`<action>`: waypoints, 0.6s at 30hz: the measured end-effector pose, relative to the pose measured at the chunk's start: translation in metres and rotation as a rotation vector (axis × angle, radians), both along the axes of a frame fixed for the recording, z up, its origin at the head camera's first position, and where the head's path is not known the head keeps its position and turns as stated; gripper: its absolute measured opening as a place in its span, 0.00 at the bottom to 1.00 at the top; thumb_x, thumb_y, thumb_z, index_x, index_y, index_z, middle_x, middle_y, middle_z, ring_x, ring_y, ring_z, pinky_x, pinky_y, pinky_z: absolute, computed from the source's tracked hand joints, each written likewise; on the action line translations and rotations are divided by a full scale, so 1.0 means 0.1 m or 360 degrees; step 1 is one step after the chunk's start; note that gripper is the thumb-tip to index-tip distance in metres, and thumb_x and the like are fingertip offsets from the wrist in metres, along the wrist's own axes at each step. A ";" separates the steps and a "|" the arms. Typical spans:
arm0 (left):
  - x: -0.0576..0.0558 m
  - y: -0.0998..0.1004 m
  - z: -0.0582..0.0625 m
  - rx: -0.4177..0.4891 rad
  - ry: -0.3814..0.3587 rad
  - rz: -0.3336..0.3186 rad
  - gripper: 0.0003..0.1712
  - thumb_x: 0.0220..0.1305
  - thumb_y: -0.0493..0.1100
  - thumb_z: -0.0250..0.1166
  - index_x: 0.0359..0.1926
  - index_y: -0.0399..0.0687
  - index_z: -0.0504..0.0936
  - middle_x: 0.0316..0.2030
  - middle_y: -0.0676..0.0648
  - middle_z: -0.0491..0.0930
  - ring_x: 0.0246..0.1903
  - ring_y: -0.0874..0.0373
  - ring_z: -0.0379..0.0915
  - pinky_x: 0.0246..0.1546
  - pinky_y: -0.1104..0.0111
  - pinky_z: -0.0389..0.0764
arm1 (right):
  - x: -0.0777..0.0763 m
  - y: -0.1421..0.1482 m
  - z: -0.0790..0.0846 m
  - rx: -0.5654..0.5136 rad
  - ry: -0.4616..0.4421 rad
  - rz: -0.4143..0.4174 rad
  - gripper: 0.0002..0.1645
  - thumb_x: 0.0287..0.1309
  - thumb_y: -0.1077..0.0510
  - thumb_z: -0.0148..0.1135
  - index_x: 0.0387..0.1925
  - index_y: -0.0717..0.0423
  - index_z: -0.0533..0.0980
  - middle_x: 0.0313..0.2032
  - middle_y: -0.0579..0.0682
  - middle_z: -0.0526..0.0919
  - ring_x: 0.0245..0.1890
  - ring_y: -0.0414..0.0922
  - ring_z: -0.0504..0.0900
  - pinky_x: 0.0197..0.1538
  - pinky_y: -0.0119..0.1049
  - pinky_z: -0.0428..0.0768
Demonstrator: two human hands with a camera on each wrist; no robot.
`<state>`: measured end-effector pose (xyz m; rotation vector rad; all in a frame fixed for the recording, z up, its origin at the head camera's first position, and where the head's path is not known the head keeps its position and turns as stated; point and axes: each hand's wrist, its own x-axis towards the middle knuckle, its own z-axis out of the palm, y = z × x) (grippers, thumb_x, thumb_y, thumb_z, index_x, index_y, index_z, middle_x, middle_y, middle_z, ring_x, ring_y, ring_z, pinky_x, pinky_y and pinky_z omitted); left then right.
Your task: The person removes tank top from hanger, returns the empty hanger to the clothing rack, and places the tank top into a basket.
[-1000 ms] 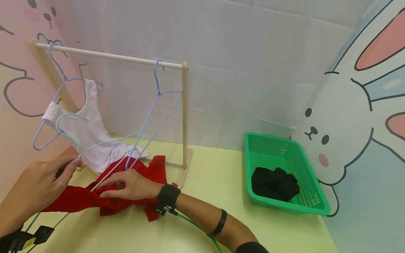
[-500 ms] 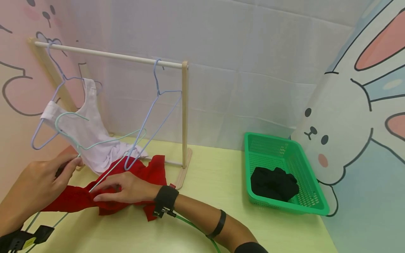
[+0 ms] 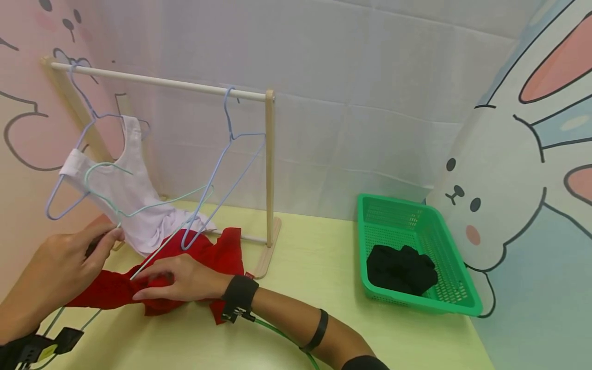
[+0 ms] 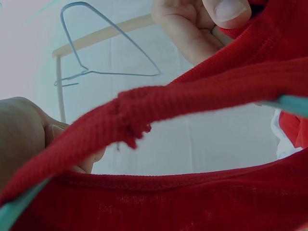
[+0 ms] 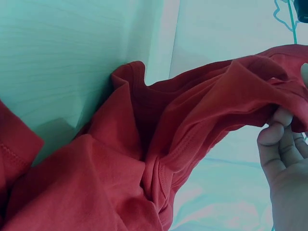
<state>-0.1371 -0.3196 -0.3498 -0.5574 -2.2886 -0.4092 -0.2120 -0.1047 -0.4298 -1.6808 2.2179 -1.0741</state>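
Note:
A mint-green hanger [image 4: 291, 104] passes inside a red shirt with ribbed edging [image 3: 223, 253]; its hook points up and away in the head view. My left hand [image 3: 65, 267] pinches the hanger just below its hook, with red cloth bunched under the hand. My right hand [image 3: 187, 277] pinches a fold of the shirt beside the hanger's lower bar. In the right wrist view, the fingers [image 5: 284, 159] grip the cloth's edge from below. The left wrist view shows the ribbed edge [image 4: 159, 103] stretched along the hanger. The rest of the shirt droops onto the table.
Behind stands a wooden rack [image 3: 270, 169] with a white rail [image 3: 157, 80]. A white tank top [image 3: 134, 190] hangs there on a blue hanger; a second blue hanger [image 3: 215, 170] is bare. A green basket [image 3: 407, 205] at right holds black cloth [image 3: 401, 270].
My right hand has slid slightly left along the red shirt, still pinching it. My left hand and the mint-green hanger have shifted a little to the right.

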 end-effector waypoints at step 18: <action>-0.02 0.03 0.01 0.0041 0.0000 0.0007 0.05 0.72 0.34 0.65 0.36 0.45 0.83 0.18 0.62 0.62 0.19 0.71 0.51 0.18 0.73 0.55 | 0.10 -0.03 0.00 0.0018 0.0043 -0.0107 0.23 0.70 0.53 0.73 0.64 0.53 0.84 0.49 0.38 0.90 0.44 0.21 0.77 0.49 0.14 0.76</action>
